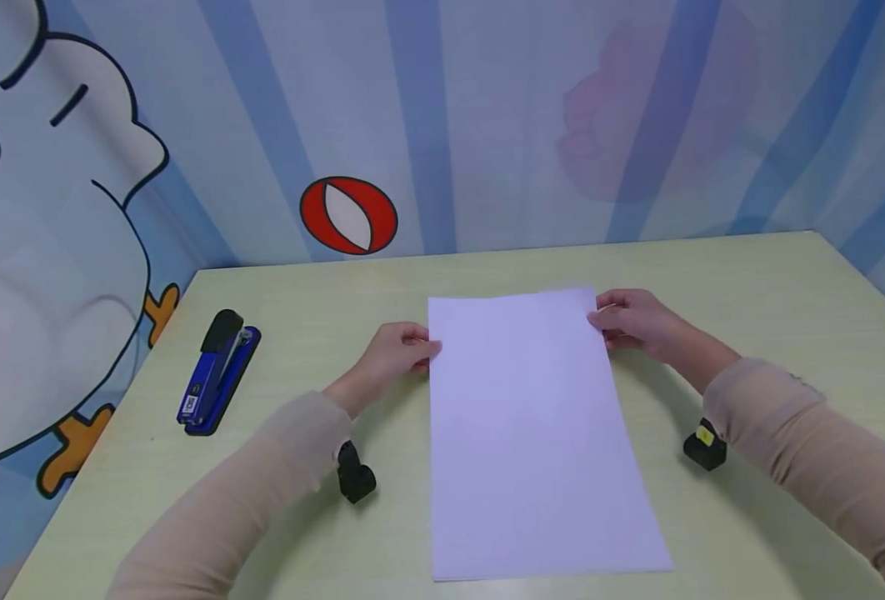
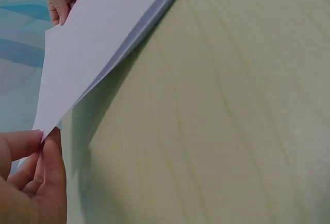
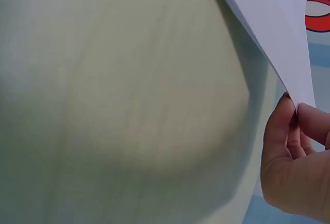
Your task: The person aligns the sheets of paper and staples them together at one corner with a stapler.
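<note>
White paper (image 1: 525, 433) lies lengthwise before me, its far end lifted off the table and its near end low over the tabletop. My left hand (image 1: 401, 346) pinches the left edge near the far corner, between thumb and fingers. On the opposite side, my right hand (image 1: 633, 321) pinches the right edge close to its far corner. More than one layer shows along the paper's side (image 2: 129, 41) in the left wrist view. In the right wrist view, thumb and fingertips of the right hand (image 3: 296, 157) meet at the paper's corner.
A blue and black stapler (image 1: 219, 372) lies on the table (image 1: 322, 292) at the left, beyond my left forearm. A patterned wall covering (image 1: 502, 125) stands directly behind the table's far edge. Small black devices hang under both wrists.
</note>
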Demonstrator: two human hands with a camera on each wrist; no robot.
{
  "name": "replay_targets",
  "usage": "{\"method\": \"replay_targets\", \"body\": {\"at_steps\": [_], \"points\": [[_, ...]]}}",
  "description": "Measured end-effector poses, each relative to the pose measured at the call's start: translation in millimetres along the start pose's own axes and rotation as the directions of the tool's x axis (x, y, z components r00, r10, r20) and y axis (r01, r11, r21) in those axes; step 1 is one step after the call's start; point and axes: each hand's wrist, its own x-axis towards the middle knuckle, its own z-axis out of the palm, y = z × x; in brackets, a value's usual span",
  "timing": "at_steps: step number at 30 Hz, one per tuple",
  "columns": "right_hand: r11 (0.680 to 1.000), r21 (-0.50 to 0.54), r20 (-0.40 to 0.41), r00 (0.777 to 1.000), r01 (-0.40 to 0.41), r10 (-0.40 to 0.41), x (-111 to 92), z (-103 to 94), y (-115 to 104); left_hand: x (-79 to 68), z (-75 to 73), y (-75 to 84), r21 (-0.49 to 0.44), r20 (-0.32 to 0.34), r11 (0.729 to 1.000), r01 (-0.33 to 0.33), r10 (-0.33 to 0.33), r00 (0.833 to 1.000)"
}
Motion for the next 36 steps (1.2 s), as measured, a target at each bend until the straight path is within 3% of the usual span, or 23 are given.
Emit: {"method": "replay_targets", "body": {"at_steps": [14,23,27,29,30,31,32,34,36], "points": [[0.997,-0.019,0.018,0.997,-0.071,0.071,4,5.9,12,-6.7,4.3,-12.2,-0.037,0.024,0.999,0.006,-0.005,1.000],[0.997,-0.011,0.028,0.996,-0.081,0.082,5,5.2,13,-4.8,-6.8,-16.5,-0.106,0.064,0.994,-0.037,0.044,0.997],[0.996,-0.005,0.020,0.996,-0.090,0.090,5,6.6,13,-6.5,-16.9,-15.9,-0.035,0.058,0.997,-0.064,0.066,0.996],[0.996,-0.004,0.025,0.996,-0.086,0.086,5,7.0,13,-8.3,-24.8,-14.5,0.093,0.028,0.991,-0.101,0.099,0.995],[0.996,-0.006,0.026,0.996,-0.086,0.086,5,7.1,14,-9.8,-29.6,-13.1,0.179,0.005,0.975,-0.129,0.130,0.992],[0.996,-0.007,0.029,0.996,-0.084,0.084,5,7.1,14,-10.4,-35.3,-12.2,0.285,-0.018,0.944,-0.168,0.180,0.983],[0.997,-0.006,0.031,0.996,-0.083,0.084,5,6.8,14,-11.4,-41.8,-11.5,0.404,-0.041,0.891,-0.207,0.244,0.969],[0.997,-0.008,0.030,0.996,-0.080,0.080,5,6.1,15,-13.7,-57.5,-9.3,0.637,-0.093,0.729,-0.251,0.395,0.914],[0.997,-0.011,0.028,0.997,-0.077,0.077,5,5.7,15,-15.7,-76.2,-9.7,0.782,-0.143,0.580,-0.230,0.526,0.838]]}}
